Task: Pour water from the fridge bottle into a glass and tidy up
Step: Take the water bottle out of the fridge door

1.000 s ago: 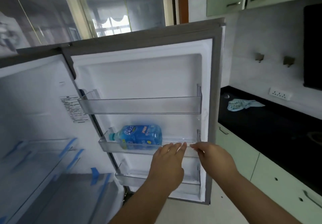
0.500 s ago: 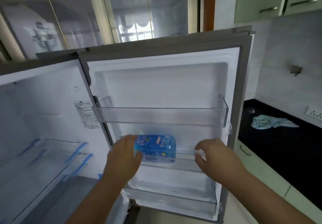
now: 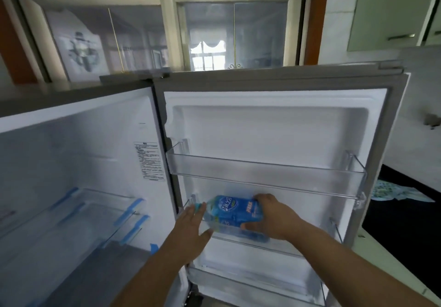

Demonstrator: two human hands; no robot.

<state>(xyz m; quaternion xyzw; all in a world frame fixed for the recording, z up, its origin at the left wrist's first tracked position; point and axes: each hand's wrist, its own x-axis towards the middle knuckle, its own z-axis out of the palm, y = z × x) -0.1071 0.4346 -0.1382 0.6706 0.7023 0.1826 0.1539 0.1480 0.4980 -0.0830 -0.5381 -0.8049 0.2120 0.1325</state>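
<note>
open fridge door shelf (image 3: 274, 241) holds bottle (image 3: 235, 211); right hand (image 3: 274, 218) fingers grip it, left hand (image 3: 193, 230) spread.

blue-labelled water bottle (image 3: 235, 211), lying sideways, middle door shelf (image 3: 310, 250)

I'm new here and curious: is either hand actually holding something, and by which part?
The right hand grips the blue-labelled plastic water bottle by its base end; the left hand is open at its cap end.
</note>
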